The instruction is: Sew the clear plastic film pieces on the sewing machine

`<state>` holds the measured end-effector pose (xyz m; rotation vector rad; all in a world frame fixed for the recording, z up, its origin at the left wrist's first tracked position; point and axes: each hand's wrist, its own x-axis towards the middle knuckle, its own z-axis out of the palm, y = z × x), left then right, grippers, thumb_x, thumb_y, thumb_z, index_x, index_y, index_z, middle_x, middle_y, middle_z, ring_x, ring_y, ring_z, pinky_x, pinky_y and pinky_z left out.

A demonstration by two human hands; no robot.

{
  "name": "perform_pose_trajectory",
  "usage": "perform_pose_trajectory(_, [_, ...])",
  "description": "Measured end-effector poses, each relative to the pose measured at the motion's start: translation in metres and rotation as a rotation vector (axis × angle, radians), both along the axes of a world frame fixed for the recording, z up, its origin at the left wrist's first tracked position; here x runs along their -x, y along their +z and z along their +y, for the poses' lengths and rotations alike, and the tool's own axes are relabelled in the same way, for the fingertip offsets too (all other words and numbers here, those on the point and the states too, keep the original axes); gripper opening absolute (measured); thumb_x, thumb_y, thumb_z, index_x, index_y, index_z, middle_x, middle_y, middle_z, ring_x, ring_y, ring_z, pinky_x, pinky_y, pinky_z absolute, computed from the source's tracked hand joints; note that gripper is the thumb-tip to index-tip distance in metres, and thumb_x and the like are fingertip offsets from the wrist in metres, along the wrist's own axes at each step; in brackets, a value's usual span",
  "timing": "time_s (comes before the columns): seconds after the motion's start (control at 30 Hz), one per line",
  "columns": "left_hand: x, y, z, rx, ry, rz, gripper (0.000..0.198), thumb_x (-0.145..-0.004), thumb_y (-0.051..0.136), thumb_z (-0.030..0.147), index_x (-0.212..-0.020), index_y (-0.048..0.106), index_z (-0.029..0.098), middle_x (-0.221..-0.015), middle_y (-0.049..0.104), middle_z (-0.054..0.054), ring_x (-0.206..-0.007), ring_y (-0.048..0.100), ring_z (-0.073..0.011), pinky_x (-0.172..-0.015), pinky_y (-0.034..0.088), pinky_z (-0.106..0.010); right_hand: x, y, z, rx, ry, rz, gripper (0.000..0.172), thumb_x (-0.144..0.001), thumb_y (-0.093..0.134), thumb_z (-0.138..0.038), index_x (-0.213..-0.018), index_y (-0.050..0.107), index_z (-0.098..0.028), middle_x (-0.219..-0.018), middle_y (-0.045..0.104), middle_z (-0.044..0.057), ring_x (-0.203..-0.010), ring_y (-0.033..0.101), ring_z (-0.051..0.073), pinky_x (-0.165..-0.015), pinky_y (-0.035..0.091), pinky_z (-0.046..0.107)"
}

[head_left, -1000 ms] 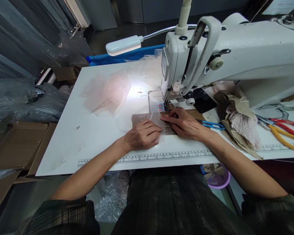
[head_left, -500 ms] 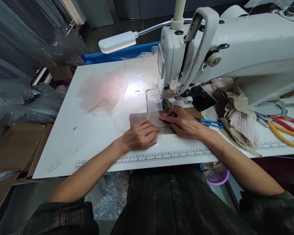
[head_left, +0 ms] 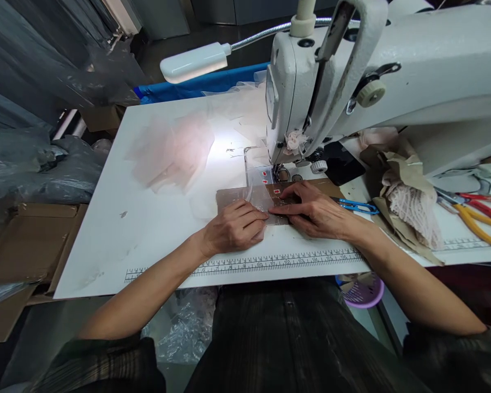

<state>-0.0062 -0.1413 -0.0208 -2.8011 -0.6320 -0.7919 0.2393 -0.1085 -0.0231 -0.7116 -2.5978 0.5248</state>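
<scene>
A piece of sheer pale fabric lies over a brown cardboard strip in front of the presser foot. My left hand is closed, its curled fingertips gripping the fabric's near edge. Beside it, my right hand rests on the strip with fingers apart, one stretched fingertip touching the fabric next to the left fingertips. The undersides of both hands are hidden. Small blue thread snips lie partly behind my right wrist. Above stands the sewing machine.
Pink tulle is heaped on the left of the white table. A lamp hangs over the back. At right lie crumpled brown paper, gathered pale trim and yellow-handled scissors. A printed ruler runs along the front edge.
My right hand's fingers have shifted slightly right and toward me, with the fingertip now close against the left fingers. My left hand and the fabric stay nearly still. The view has shifted a little.
</scene>
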Motion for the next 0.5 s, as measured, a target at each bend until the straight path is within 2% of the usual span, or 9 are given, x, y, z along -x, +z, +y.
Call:
perform_pose_trajectory(0.27, [-0.001, 0.0, 0.0, 0.045, -0.008, -0.025, 0.01, -0.086, 0.06, 0.018, -0.084, 0.067, 0.012, -0.092, 0.075, -0.007, -0.08, 0.069, -0.0182, -0.072, 0.055, -0.034, 0.003, -0.001, 0.0, -0.053, -0.02, -0.038, 0.038, -0.09, 0.051, -0.015, -0.121, 0.069, -0.026, -0.11, 0.055, 0.013, -0.105, 0.051, 0.03, -0.091, 0.048, 0.05])
perform_pose_trajectory(0.33, [0.005, 0.007, 0.002, 0.128, -0.045, -0.072, 0.021, -0.085, 0.061, 0.033, -0.088, 0.067, 0.013, -0.095, 0.075, -0.009, -0.081, 0.07, -0.0198, -0.074, 0.055, -0.037, 0.003, -0.002, 0.0, -0.057, -0.022, -0.032, 0.038, -0.089, 0.051, -0.015, -0.12, 0.069, -0.026, -0.109, 0.055, 0.013, -0.105, 0.051, 0.03, -0.09, 0.047, 0.05])
perform_pose_trajectory(0.4, [0.015, 0.018, 0.006, 0.23, -0.046, -0.177, 0.039, -0.086, 0.055, 0.05, -0.092, 0.067, 0.014, -0.097, 0.074, -0.01, -0.083, 0.069, -0.0214, -0.074, 0.054, -0.04, 0.003, -0.004, 0.0, -0.063, -0.021, -0.02, 0.038, -0.089, 0.051, -0.015, -0.119, 0.07, -0.026, -0.109, 0.056, 0.013, -0.103, 0.051, 0.03, -0.089, 0.047, 0.05])
perform_pose_trajectory(0.43, [0.02, 0.025, 0.008, 0.267, -0.017, -0.251, 0.043, -0.088, 0.049, 0.054, -0.093, 0.067, 0.015, -0.096, 0.074, -0.01, -0.083, 0.069, -0.0216, -0.074, 0.053, -0.04, 0.003, -0.005, 0.0, -0.064, -0.019, -0.015, 0.038, -0.089, 0.051, -0.015, -0.119, 0.07, -0.026, -0.109, 0.056, 0.013, -0.103, 0.051, 0.03, -0.089, 0.047, 0.05])
perform_pose_trajectory(0.5, [0.027, 0.035, 0.014, 0.299, 0.08, -0.362, 0.041, -0.094, 0.041, 0.048, -0.09, 0.068, 0.016, -0.092, 0.074, -0.008, -0.083, 0.069, -0.0202, -0.074, 0.051, -0.039, 0.003, -0.006, 0.001, -0.066, -0.019, -0.003, 0.037, -0.088, 0.051, -0.014, -0.117, 0.071, -0.027, -0.109, 0.057, 0.013, -0.102, 0.051, 0.03, -0.089, 0.046, 0.05])
